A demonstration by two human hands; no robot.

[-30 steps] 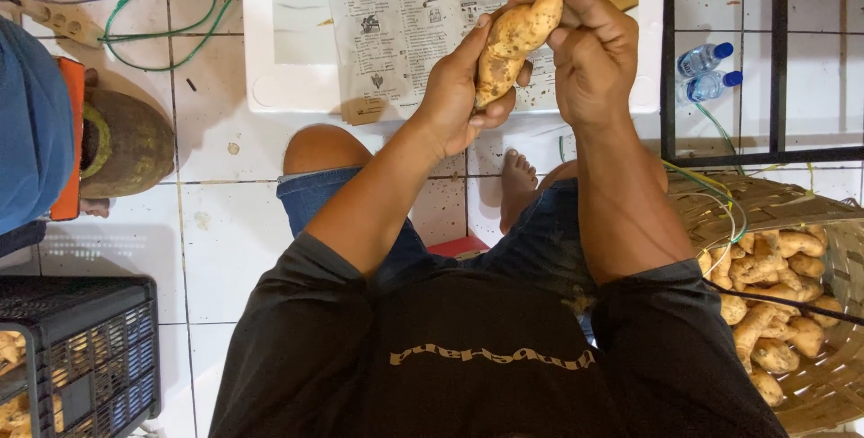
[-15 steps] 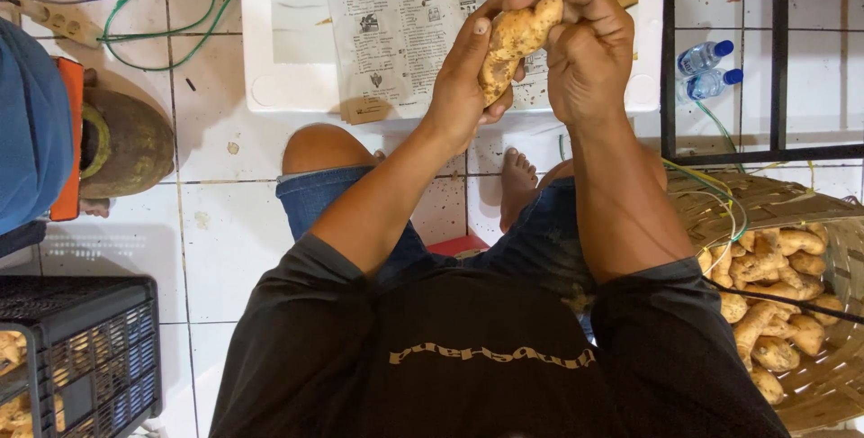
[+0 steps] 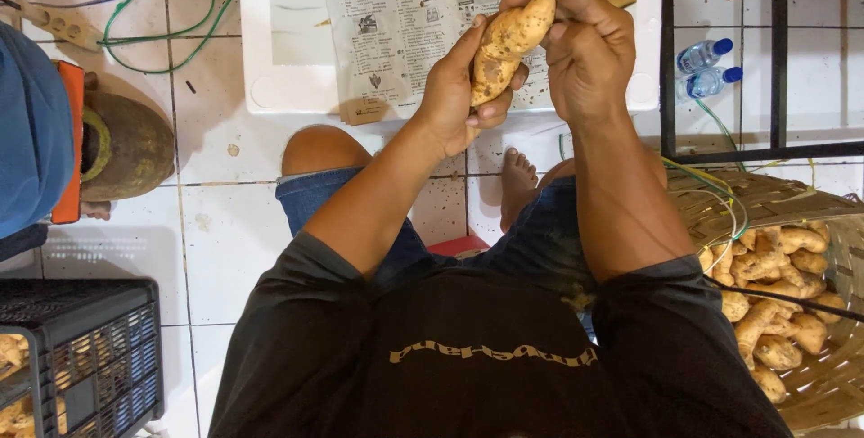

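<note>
Head view, as I read it remotely: both hands are raised over the lap and closed around one knobbly, tan-yellow ginger root (image 3: 506, 49). The left hand (image 3: 454, 100) cradles the root's lower end in a curled palm, thumb along its side, so the piece stands nearly upright. The right hand (image 3: 585, 46) clamps the upper end from above, fingers wrapped over the tip; whether anything else sits in that fist I cannot tell. Held this way, the root's long face is turned toward the camera, which I judge suits inspection or cleaning of the skin.

Surface: matte, dry-looking, lumpy, with darker brown patches near the base.

Beyond the hands lies a white rectangular foam tray (image 3: 270, 60) lined with a printed paper sheet (image 3: 396, 15). Below the right forearm, a woven cane basket (image 3: 837, 375) holds more pale ginger pieces (image 3: 774, 276), within easy reach. Well apart, below and outward of the left elbow, a black plastic lattice crate (image 3: 99, 348) holds similar pieces. Right of the right hand, two clear bottles with blue caps (image 3: 706, 69) lie behind a dark metal frame (image 3: 668, 51)
</note>
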